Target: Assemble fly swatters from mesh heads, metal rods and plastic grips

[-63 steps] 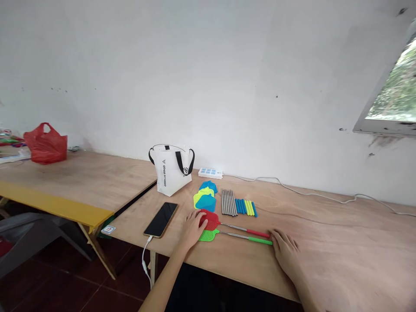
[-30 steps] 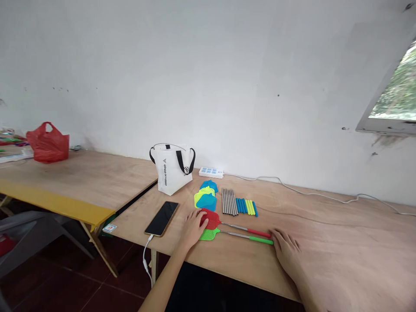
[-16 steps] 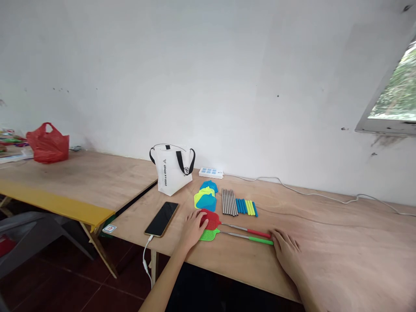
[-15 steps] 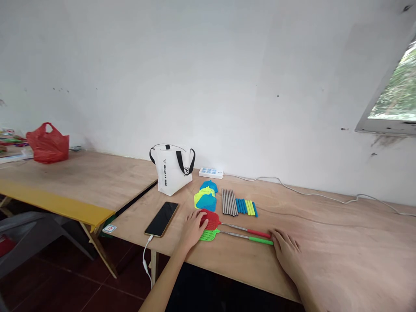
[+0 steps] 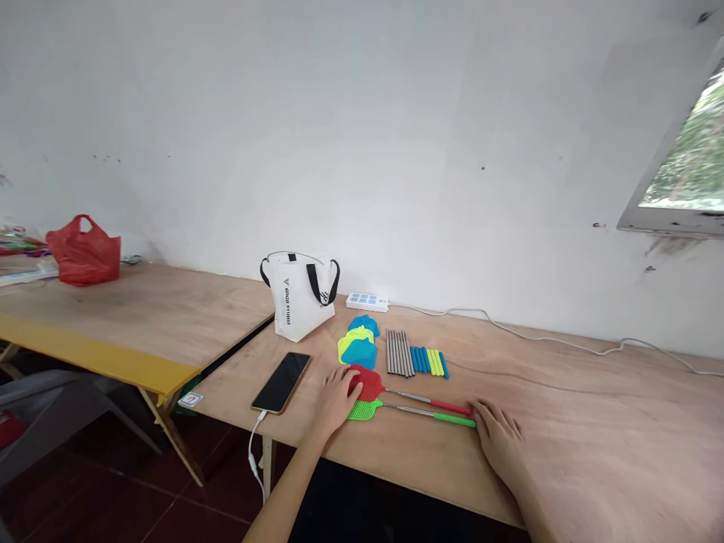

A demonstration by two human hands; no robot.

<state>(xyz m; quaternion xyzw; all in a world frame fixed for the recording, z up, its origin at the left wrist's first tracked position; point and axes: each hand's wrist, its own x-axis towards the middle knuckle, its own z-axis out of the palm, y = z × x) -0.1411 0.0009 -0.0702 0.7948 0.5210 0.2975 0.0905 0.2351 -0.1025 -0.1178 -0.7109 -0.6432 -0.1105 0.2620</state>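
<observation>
Two fly swatters lie side by side on the wooden table, their handles pointing right. The red fly swatter (image 5: 372,385) is the farther one and the green fly swatter (image 5: 366,410) the nearer. My left hand (image 5: 338,398) rests flat over the left edge of both mesh heads, thumb and fingers apart, hiding part of them. At the other end, my right hand (image 5: 498,428) lies open on the table, its fingers stretched beside the tips of the handles. Beyond the swatters are loose blue and yellow swatter heads (image 5: 359,352), a row of metal rods (image 5: 400,354) and several blue and yellow grips (image 5: 428,361).
A phone (image 5: 281,382) on a white cable lies left of my left hand. Behind it stand a white bag (image 5: 299,302) with black handles and a power strip (image 5: 367,302) against the wall. Farther left, a second table (image 5: 170,302) carries a red plastic bag (image 5: 84,253).
</observation>
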